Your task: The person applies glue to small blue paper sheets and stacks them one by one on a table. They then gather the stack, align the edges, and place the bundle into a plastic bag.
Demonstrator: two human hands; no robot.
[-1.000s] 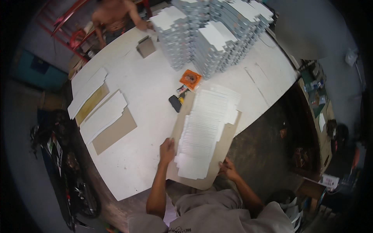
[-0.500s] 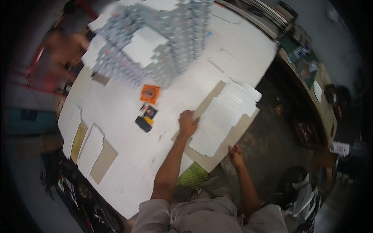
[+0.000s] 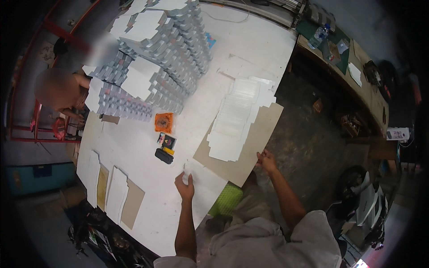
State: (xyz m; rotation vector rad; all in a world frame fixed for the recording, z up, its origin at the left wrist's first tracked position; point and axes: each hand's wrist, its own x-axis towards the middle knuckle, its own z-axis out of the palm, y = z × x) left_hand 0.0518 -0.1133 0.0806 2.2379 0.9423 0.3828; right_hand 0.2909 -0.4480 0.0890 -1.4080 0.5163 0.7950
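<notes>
My right hand (image 3: 267,162) pinches the near right edge of a grey-brown cardboard sheet (image 3: 263,120), which lies at the table's right side and juts past its edge. On that sheet rests a fanned stack of white die-cut card pieces (image 3: 233,118) with stepped outlines. My left hand (image 3: 184,186) is over the white table (image 3: 154,192), left of the cardboard, thumb and fingers apart and nothing visible in them. Beyond it lie a black case (image 3: 164,156), a yellow lighter-like item (image 3: 168,151), a small dark packet (image 3: 168,141) and an orange pouch (image 3: 164,122).
Tall stacks of grey-and-white die-cut pieces (image 3: 174,53) fill the table's far left, with another person (image 3: 62,91) beside them. More white card piles (image 3: 117,192) lie at the near left. A side bench (image 3: 353,80) holding a bottle (image 3: 319,35) stands right; a motorcycle (image 3: 368,201) is behind.
My left hand has let go of the cardboard's left side and moved left and nearer to me. My right hand still grips the cardboard edge. The view has shifted.
</notes>
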